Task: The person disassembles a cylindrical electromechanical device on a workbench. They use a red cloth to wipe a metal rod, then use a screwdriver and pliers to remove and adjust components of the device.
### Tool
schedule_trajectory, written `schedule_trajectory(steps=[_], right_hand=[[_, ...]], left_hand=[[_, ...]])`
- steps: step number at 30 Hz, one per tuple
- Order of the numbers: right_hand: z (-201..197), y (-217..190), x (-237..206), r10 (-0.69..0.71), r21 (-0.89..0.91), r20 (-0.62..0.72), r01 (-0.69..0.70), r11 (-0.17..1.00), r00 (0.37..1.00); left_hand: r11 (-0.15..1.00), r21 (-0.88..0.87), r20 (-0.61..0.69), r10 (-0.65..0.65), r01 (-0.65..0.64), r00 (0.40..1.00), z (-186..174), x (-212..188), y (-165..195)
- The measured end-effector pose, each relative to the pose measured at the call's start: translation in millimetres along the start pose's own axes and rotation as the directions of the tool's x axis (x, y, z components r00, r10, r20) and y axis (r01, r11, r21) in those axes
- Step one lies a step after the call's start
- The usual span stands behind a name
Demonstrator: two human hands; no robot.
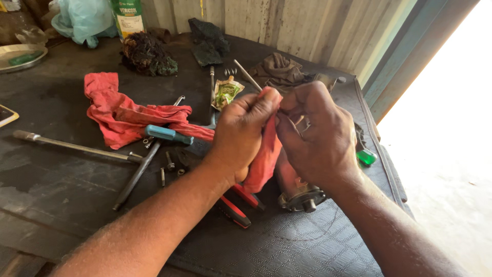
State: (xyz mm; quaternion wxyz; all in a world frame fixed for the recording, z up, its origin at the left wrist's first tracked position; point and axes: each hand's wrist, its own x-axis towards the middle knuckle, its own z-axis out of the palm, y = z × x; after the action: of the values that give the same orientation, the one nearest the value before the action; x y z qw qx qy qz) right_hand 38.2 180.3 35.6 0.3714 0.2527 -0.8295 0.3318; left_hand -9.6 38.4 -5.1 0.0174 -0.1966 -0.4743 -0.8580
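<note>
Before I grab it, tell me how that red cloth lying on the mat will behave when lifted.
The red cloth lies crumpled in folds, so it will probably hang limp and sag. It looks thin, so likely light. A teal-handled tool rests across one end, and the left hand and right hand pinch red fabric that may be its other end, so it could drag or snag.

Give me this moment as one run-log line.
left hand: pinching red cloth | right hand: pinching same cloth | below: metal motor part | surface: black mat
</note>
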Motion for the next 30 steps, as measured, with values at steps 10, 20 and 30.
schedule_trajectory(steps=[10, 20, 30], right_hand=[[-4, -8, 7, 0.033, 0.046, 0.133, -0.04, 0.998, 0.991], [-15, -2, 0, 0.112, 0.205, 0.158, -0.144, 0.968, 0.981], [-18, 7, 9, 0.249, 0.083, 0.144, -0.263, 0.961, 0.958]], left_hand=[[0.995, -0.102, -0.178, -0.031, 0.013, 0.984, -23, 17, 14], [0.99, -0.142, -0.249, -0.026, -0.01, 0.968, -53, 31, 34], [0.964, -0.134, 0.346, -0.172, 0.23, 0.922, -45, 7, 41]])
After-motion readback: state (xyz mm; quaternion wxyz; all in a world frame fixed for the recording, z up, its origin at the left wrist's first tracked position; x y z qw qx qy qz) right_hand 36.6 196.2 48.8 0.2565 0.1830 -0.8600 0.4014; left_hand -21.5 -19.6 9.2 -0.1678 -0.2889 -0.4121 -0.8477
